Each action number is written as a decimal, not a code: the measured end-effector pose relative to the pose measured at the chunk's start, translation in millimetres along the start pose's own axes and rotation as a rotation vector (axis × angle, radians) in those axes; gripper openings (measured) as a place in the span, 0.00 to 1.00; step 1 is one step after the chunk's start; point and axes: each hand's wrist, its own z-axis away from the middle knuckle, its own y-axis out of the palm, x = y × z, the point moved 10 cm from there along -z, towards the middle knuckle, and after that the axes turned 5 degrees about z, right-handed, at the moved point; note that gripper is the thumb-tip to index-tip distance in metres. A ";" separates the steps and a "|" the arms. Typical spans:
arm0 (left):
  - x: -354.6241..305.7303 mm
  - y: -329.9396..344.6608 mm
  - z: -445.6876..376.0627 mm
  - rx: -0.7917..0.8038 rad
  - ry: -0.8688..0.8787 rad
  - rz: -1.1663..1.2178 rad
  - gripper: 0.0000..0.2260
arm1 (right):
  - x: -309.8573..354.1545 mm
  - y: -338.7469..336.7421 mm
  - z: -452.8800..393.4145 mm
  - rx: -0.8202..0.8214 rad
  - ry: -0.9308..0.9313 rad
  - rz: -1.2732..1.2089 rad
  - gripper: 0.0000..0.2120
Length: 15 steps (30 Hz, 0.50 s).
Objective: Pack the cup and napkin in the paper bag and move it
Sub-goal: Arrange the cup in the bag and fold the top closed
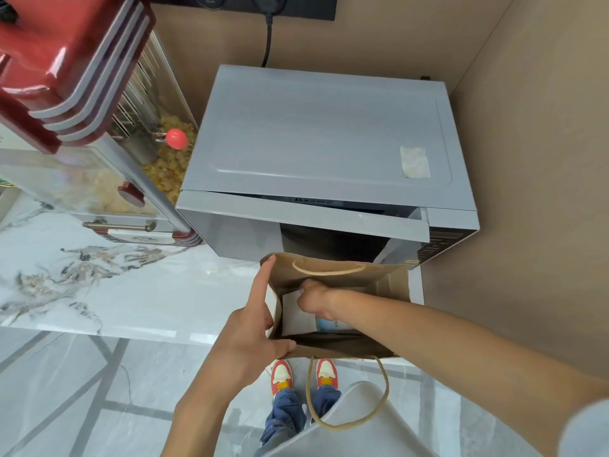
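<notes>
A brown paper bag (392, 285) stands open at the counter's front edge, just in front of the microwave. My left hand (253, 334) grips the bag's left rim, index finger stretched up along the edge and thumb over the near rim. My right hand (318, 300) reaches down inside the bag, fingers closed around a cup (329, 324), whose white and blue top shows under the wrist. A white napkin (293, 311) lies flat inside the bag, left of the cup. One rope handle (329, 270) rests on the far wall; the other (379, 400) hangs over the near side.
A grey microwave (316, 143) with its door ajar stands directly behind the bag. A red popcorn machine (92, 127) fills the counter's left rear. The marble counter (115, 285) stretches left of the bag. A brown wall (527, 159) closes the right side. My feet and the floor show below.
</notes>
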 end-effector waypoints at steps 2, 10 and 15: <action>-1.5 -1.0 1.5 -0.008 -0.001 0.007 0.56 | 2.9 1.5 -2.6 -0.006 -0.010 0.030 0.21; 0.6 -0.6 2.9 -0.023 -0.023 0.047 0.55 | -1.7 15.9 -14.8 -0.030 0.054 0.020 0.23; 0.9 -0.3 3.6 -0.023 -0.010 0.033 0.55 | 1.7 20.1 -20.5 -0.019 0.001 -0.154 0.21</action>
